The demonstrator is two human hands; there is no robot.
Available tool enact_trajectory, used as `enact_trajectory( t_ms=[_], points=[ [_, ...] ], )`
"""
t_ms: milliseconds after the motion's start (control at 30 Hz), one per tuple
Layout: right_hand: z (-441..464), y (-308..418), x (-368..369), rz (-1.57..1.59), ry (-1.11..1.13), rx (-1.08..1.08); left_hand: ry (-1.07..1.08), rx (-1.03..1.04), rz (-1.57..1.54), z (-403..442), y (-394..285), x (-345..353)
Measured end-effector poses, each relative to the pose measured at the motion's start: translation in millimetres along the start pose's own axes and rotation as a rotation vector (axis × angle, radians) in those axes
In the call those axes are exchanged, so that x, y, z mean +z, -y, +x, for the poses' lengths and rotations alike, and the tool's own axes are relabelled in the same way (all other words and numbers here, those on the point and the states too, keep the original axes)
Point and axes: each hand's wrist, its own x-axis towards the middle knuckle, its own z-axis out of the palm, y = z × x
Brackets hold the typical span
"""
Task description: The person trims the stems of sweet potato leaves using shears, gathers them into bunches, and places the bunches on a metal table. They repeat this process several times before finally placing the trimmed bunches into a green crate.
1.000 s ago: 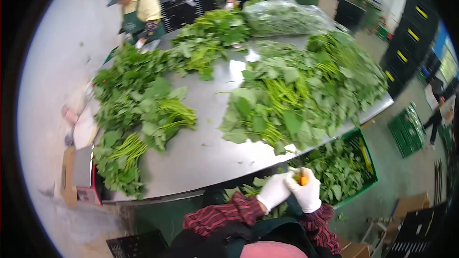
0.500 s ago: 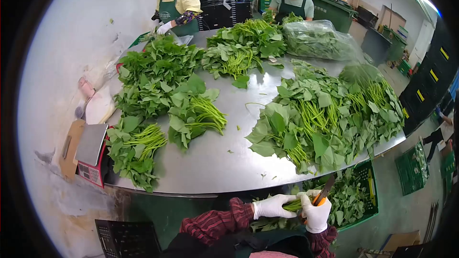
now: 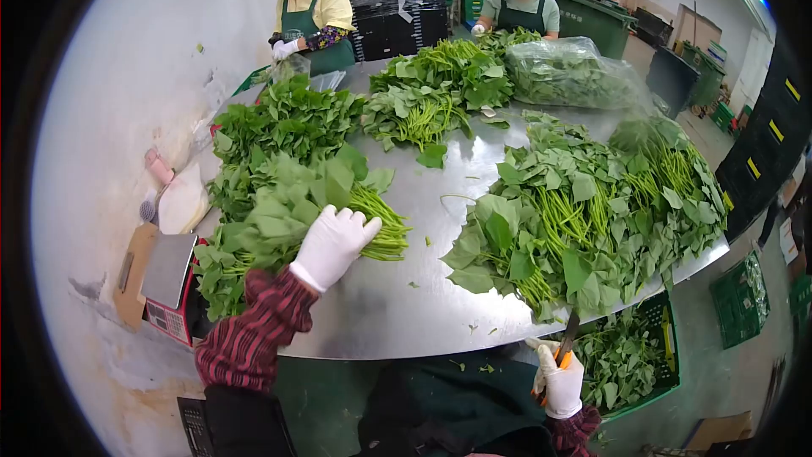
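Observation:
My left hand [image 3: 331,250], in a white glove, reaches over the left side of the metal table and closes around a bunch of leafy greens [image 3: 288,207]. Its broad leaves point left and its cut green stems lie toward the right. Part of the bunch is hidden behind the glove. Near the front edge of the table, my gloved right hand [image 3: 562,385] grips an orange-handled knife [image 3: 571,334] with the dark blade pointing up. Just right of that hand, a green crate [image 3: 674,372] holds loose leafy greens [image 3: 617,355].
A large heap of greens [image 3: 584,203] covers the table's right side, with a plastic-bagged bundle [image 3: 571,72] behind it. More bunches [image 3: 440,85] lie at the back. A red scale [image 3: 169,317] stands at the left edge. Two co-workers in aprons [image 3: 313,13] stand across the table.
My left hand has moved from beside my right hand up and left onto the table, carrying the bunch onto the greens there. My right hand still holds the knife near the crate.

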Motion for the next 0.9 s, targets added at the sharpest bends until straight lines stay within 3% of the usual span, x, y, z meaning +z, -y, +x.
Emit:
enact_trajectory(
  t_ms=[100, 167, 233, 300, 367, 467, 700, 733, 833, 900],
  points=[
    [4, -3, 0, 0.002, -0.007, 0.028, 0.036, 0.131, 0.036, -8, 9, 94],
    [6, -5, -2, -0.008, -0.019, 0.048, 0.141, 0.141, -0.118, -10, 8, 122],
    [9, -8, -5, -0.036, -0.066, 0.083, 0.169, 0.109, -0.120, -5, 8, 126],
    [12, -12, -7, -0.034, -0.079, 0.093, 0.036, 0.119, -0.200, -1, 10, 123],
    [16, -15, -6, -0.032, -0.079, 0.132, 0.102, 0.130, -0.281, 5, 14, 114],
    [23, -19, 3, -0.036, -0.056, 0.158, 0.440, 0.105, -0.370, 24, 21, 98],
    [36, -15, 21, -0.074, 0.004, 0.169, 0.619, 0.181, -0.339, 58, 31, 141],
    [37, -13, 22, -0.095, -0.007, 0.178, 0.507, 0.219, -0.331, 57, 34, 146],
    [41, -16, 21, -0.134, -0.035, 0.214, 0.544, 0.193, -0.492, 59, 38, 161],
    [46, -20, 18, -0.095, -0.041, 0.262, 0.443, 0.202, -0.479, 56, 38, 168]
  ],
)
